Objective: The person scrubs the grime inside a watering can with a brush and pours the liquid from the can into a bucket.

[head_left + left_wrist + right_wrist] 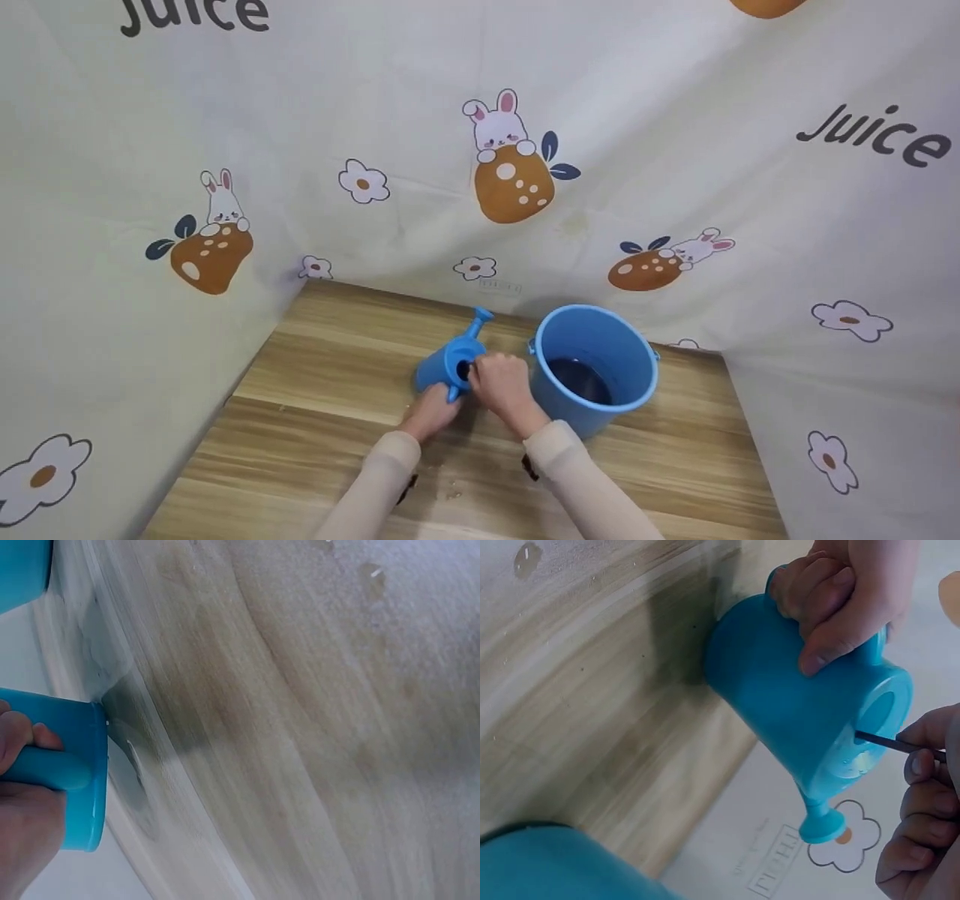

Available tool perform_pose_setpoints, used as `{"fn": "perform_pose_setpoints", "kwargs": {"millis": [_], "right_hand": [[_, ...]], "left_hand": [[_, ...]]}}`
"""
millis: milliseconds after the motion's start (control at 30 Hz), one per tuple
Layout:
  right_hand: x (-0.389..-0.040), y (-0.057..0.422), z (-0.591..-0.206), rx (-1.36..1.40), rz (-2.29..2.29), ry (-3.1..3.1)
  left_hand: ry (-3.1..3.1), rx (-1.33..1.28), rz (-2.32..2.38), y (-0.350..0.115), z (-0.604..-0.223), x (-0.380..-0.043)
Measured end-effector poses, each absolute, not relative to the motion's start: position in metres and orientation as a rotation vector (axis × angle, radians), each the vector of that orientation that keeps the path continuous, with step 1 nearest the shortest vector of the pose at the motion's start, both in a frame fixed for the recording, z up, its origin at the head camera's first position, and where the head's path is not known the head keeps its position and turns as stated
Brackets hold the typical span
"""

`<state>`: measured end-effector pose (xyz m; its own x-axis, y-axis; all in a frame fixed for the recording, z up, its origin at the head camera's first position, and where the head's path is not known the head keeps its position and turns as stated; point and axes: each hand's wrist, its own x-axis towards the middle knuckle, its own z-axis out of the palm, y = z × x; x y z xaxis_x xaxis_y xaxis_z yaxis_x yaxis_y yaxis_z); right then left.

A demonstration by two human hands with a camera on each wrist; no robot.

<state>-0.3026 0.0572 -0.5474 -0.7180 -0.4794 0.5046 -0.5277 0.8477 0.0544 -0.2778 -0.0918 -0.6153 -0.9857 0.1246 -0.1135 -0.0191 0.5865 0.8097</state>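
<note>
White cloth (420, 60) with bunnies (501, 131) and flowers (364, 183) hangs around a brown wooden table (300, 457), and near the back is a blue watering can (780, 697), just left of a big blue bucket (574, 420) with something dark (581, 381) in the bottom. A person's left hand (432, 414) is curled around the can's handle (52, 767). Their right hand (504, 381) is by the can's top, with finger and thumb pinching a thin dark stick (885, 741) that pokes into the hole there.
</note>
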Motion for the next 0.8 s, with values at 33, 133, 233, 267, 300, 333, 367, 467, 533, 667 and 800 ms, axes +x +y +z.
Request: {"fn": "perform_pose_setpoints", "kwargs": {"millis": [33, 133, 233, 267, 300, 333, 367, 467, 533, 667, 800], "right_hand": [[-0.304, 0.056, -0.548, 0.724, 0.139, -2.547], [-0.307, 0.053, -0.55, 0.685, 0.171, -2.653], [-0.308, 0.05, -0.551, 0.654, 0.19, -2.728], [-0.308, 0.049, -0.551, 0.647, 0.2, -2.744], [-0.308, 0.048, -0.551, 0.642, 0.209, -2.754], [-0.308, 0.047, -0.55, 0.638, 0.213, -2.757], [-0.308, 0.046, -0.55, 0.637, 0.213, -2.757], [-0.307, 0.043, -0.548, 0.642, 0.206, -2.731], [-0.306, 0.042, -0.547, 0.642, 0.19, -2.702], [-0.306, 0.042, -0.546, 0.615, 0.157, -2.682], [-0.306, 0.044, -0.547, 0.567, 0.123, -2.687]], "left_hand": [[2.656, 0.09, 1.358, -0.091, -0.616, -0.278], [2.66, 0.099, 1.358, -0.091, -0.616, -0.277], [2.668, 0.116, 1.357, -0.092, -0.618, -0.278], [2.669, 0.118, 1.356, -0.093, -0.618, -0.277], [2.678, 0.124, 1.356, -0.093, -0.618, -0.278], [2.697, 0.142, 1.355, -0.093, -0.619, -0.278], [2.707, 0.151, 1.356, -0.092, -0.62, -0.278], [2.759, 0.193, 1.341, -0.09, -0.621, -0.28], [2.787, 0.225, 1.336, -0.089, -0.621, -0.281], [2.757, 0.205, 1.342, -0.089, -0.621, -0.28], [2.72, 0.178, 1.37, -0.092, -0.62, -0.277]]}}
